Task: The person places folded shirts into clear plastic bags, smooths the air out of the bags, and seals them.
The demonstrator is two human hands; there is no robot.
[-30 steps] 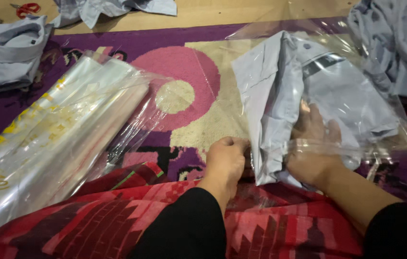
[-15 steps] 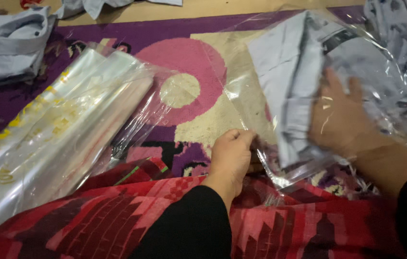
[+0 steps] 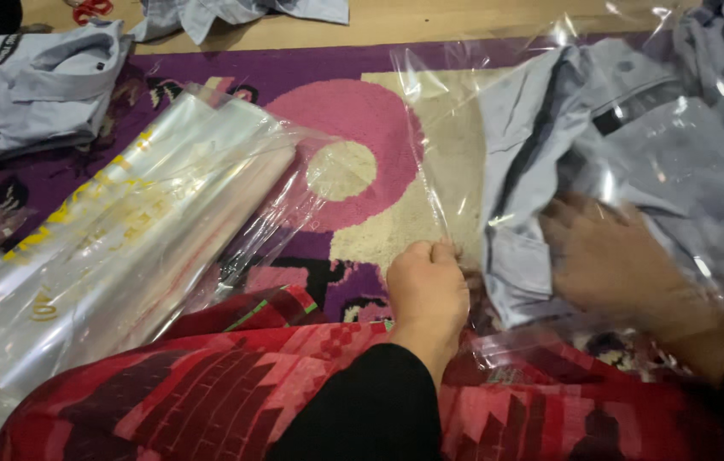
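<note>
While the left hand (image 3: 428,286) pinches the clear bag's (image 3: 464,128) near edge shut-fingered, the right hand (image 3: 614,256) (fingers spread flat) has slid deeper inside, pushing the folded grey shirt (image 3: 550,128) farther right.

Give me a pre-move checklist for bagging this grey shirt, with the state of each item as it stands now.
1. Left hand gripping the bag's edge: ok, fingers pinched at the clear bag near its opening.
2. Right hand on the shirt: ok, it lies inside the bag, pressed on the fabric.
3. Shirt fully inside: cannot tell, the lower edge sits near the opening behind glare.
4. Shirt folded flat: not ok, it looks bunched and creased.
5. Bag untorn: cannot tell, reflections hide much of the film.
6. Spare bags within reach: ok, a stack of bags lies on the rug to the left.
</note>
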